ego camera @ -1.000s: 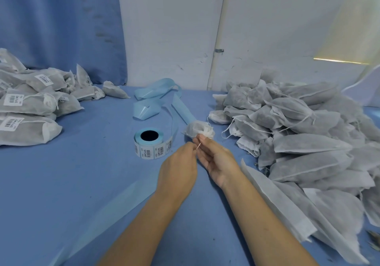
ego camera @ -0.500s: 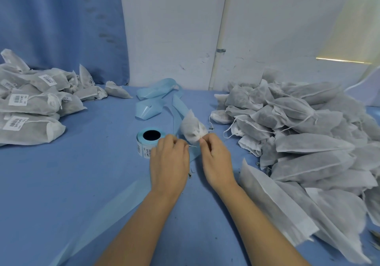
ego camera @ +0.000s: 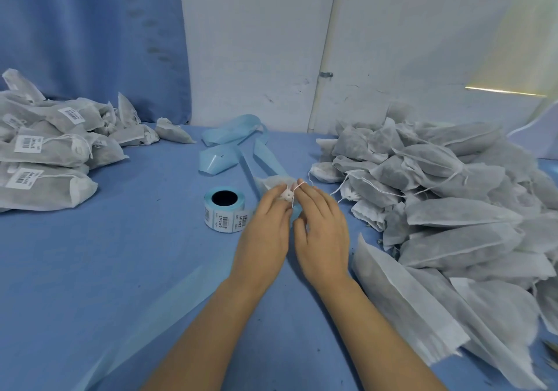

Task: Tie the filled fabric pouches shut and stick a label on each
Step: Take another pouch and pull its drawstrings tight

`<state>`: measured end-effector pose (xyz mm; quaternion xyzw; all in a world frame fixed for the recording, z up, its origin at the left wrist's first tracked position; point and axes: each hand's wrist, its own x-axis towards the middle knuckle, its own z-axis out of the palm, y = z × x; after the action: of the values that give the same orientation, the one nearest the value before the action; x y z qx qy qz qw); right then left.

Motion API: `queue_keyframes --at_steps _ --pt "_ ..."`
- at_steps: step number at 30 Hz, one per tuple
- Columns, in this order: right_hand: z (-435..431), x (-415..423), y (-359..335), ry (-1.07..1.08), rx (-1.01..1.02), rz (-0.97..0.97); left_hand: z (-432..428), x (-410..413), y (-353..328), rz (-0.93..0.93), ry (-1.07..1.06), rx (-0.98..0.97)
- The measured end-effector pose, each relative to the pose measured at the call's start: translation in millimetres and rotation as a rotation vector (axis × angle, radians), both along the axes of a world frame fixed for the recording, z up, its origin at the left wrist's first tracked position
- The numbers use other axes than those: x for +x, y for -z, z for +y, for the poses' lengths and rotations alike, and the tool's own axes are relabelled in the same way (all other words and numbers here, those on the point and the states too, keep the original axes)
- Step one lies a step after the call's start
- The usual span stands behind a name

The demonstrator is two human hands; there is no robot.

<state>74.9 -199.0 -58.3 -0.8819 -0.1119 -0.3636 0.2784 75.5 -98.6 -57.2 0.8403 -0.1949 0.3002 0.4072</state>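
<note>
A small grey-white fabric pouch (ego camera: pixel 273 182) lies on the blue table just beyond my fingers, mostly hidden by them. My left hand (ego camera: pixel 265 227) pinches its gathered neck. My right hand (ego camera: pixel 321 224) pinches the white drawstring (ego camera: pixel 297 186), which loops up from the neck over my fingertips. A roll of barcode labels (ego camera: pixel 225 211) on blue backing stands just left of my left hand.
A big heap of unlabelled filled pouches (ego camera: pixel 453 209) covers the table's right side. Labelled, tied pouches (ego camera: pixel 45 161) are stacked at the far left. Curls of spent blue label backing (ego camera: pixel 232 146) lie behind the roll, and a strip (ego camera: pixel 145 315) runs toward the near edge.
Both hands moved forward and closer together over the pouch. The pouch, earlier raised and tilted, now lies lower under my fingers, and the string loop shows above them.
</note>
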Motion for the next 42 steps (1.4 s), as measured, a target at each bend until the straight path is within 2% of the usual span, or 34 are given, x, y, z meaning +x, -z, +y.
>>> queue_keyframes --at_steps 3,6,12,17,23,30,32,36,39,42 --pt "-0.2 1.8 1.9 -0.041 0.133 -0.06 -2.5 -1.6 -0.1 0.062 0.049 -0.144" --pt "-1.3 3.3 3.1 -0.086 0.295 -0.088 -3.4 -2.1 4.9 0.104 0.07 -0.155" --pt "-3.8 5.1 0.7 -0.178 0.82 0.2 -4.1 -4.6 9.6 0.188 0.066 -0.117" --pt "-5.0 6.2 -1.1 -0.294 1.038 0.307 -0.8 -5.1 10.2 0.287 -0.024 -0.281" --pt "-1.6 5.8 -0.4 -0.376 0.933 0.373 3.0 -1.4 8.4 0.321 -0.094 -0.488" --pt "0.3 4.2 3.3 -0.244 0.551 0.34 5.1 -1.9 9.4 0.225 -0.172 -0.404" --pt "2.3 3.7 2.7 -0.182 0.483 0.307 4.3 -1.8 8.5 0.193 -0.149 -0.427" --pt "7.3 3.1 4.0 -0.122 0.429 0.256 1.2 -4.3 4.3 0.287 -0.002 -0.557" --pt "10.8 1.9 4.1 -0.132 0.512 0.292 0.2 -3.6 5.1 0.331 0.073 -0.636" --pt "11.2 2.0 0.4 -0.221 0.819 0.408 -0.1 -1.4 6.2 0.354 0.12 -0.674"
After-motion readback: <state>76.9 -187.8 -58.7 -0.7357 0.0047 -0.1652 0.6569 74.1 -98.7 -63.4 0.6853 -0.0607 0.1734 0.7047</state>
